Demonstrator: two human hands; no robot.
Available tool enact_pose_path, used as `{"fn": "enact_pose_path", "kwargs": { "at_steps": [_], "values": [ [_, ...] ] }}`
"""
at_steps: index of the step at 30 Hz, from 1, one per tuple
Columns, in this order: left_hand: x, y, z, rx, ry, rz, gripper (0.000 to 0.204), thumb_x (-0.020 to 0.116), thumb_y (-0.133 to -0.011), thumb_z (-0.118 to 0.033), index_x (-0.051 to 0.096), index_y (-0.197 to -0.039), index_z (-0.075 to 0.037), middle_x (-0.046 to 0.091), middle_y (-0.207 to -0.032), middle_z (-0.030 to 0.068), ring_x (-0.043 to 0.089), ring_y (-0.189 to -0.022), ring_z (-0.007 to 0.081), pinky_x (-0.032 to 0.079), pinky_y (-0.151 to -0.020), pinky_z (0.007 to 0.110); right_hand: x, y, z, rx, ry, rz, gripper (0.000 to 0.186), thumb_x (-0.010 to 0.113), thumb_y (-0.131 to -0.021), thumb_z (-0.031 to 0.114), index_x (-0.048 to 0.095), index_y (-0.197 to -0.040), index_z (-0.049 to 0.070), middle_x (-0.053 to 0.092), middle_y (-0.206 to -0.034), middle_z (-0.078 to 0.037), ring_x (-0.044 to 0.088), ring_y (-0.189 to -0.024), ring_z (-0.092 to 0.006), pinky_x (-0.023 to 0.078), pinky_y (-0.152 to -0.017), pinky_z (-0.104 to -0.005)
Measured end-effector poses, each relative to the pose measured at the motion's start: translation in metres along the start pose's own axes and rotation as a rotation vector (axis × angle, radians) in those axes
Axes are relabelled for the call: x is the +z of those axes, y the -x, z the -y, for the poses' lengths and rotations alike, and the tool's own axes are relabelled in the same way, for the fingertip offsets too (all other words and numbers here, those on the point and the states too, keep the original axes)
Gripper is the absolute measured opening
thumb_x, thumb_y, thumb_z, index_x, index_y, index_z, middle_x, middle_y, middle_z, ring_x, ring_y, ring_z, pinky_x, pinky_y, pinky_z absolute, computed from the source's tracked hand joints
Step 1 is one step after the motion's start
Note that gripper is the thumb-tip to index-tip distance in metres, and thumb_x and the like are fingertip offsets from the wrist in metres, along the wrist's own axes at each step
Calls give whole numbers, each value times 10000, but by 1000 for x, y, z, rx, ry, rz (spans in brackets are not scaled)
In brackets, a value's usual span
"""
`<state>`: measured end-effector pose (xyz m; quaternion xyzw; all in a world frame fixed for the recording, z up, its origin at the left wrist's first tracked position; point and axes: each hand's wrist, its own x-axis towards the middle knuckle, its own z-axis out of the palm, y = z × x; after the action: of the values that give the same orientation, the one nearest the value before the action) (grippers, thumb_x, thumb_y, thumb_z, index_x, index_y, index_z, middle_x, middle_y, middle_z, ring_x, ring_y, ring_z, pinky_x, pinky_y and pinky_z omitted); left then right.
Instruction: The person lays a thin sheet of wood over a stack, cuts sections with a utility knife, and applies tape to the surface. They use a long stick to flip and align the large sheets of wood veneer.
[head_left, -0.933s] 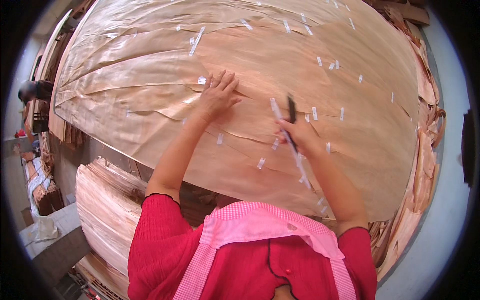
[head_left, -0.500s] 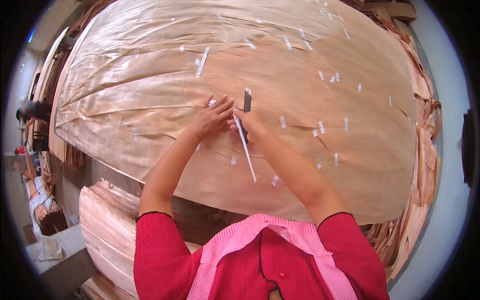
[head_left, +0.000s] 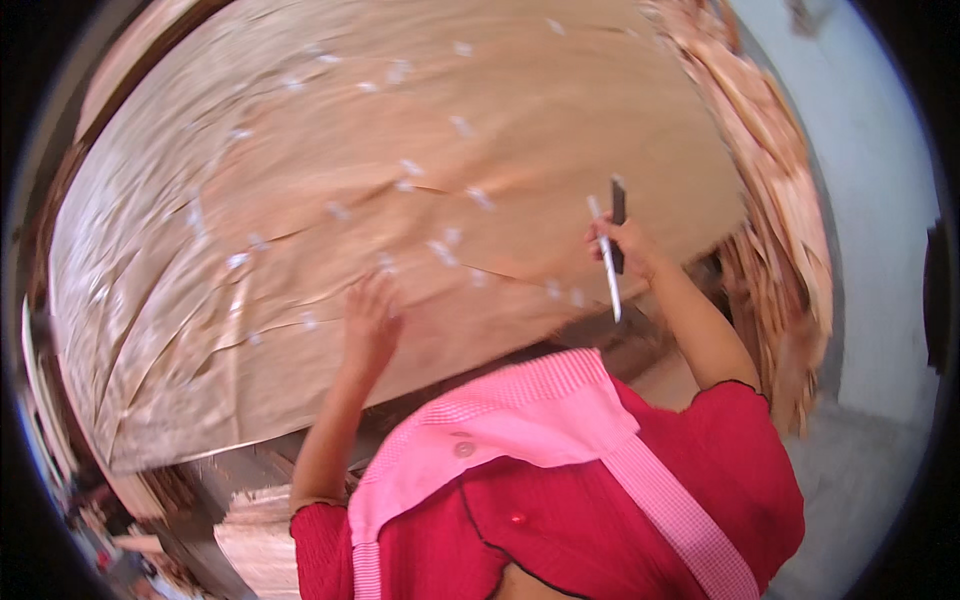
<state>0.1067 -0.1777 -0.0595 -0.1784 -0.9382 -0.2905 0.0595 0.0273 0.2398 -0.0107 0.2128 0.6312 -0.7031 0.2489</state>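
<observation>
A large wrinkled sheet of wood veneer (head_left: 600, 130) spreads before me, dotted with small white tape pieces (head_left: 481, 198). My left hand (head_left: 372, 318) is open over its near part, fingers stretched out and somewhat blurred, holding nothing. Off to the right, my right hand (head_left: 625, 243) is closed near the sheet's right front edge. In it are a dark, slim, knife-like tool (head_left: 618, 200) and a long narrow white strip (head_left: 609, 275), which looks like tape. Blur hides whether the tool has a blade out.
Ragged veneer sheets (head_left: 775, 200) jut out beneath the right side, near a pale wall (head_left: 870, 170). At the lower left stands a lower stack of veneer (head_left: 265, 540). More boards (head_left: 50, 390) lean at the far left.
My view has swung to the right. My hands, close together before, are now apart; the right one has moved rightward with the dark tool and white strip, the left has drawn nearer to me.
</observation>
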Motion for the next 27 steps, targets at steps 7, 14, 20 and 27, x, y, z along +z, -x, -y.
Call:
{"fn": "enact_pose_path", "kwargs": {
  "at_steps": [7, 14, 20, 27],
  "values": [
    [163, -14, -190, 265, 51, 236, 332, 622, -722, -192, 567, -1047, -152, 458, -1234, 40, 282, -1252, 268, 162, -1007, 528, -308, 66, -28, -55, 242, -511, 213, 571, -811, 193, 551, -931, 18, 576, -704, -50, 557, -602, -152, 457, -525, -266],
    [209, -52, -279, 90, -246, 248, 514, 600, -734, -207, 427, -1214, -143, 341, -1331, 35, 213, -1280, 254, 140, -1007, 545, -380, 0, -32, -656, 1368, -254, 379, 670, -680, 248, 591, -1046, 193, 621, -875, -100, 595, -770, -281, 466, -670, -352],
    [211, -43, -281, 113, -527, 188, 523, 592, -722, -199, 429, -1213, -123, 344, -1332, 55, 256, -1266, 233, 161, -1020, 506, -390, -15, -12, -833, 1602, -154, 154, 619, -697, 138, 646, -849, 141, 617, -774, -101, 592, -717, -289, 465, -626, -385],
    [191, -25, -329, 405, -278, 39, 378, 587, -698, -159, 543, -1070, -107, 479, -1220, 70, 436, -1154, 228, 305, -981, 417, -339, 38, 161, -1382, 1532, -242, 199, 604, -659, 59, 621, -855, 93, 613, -788, -108, 589, -750, -284, 469, -661, -356]
  ]
}}
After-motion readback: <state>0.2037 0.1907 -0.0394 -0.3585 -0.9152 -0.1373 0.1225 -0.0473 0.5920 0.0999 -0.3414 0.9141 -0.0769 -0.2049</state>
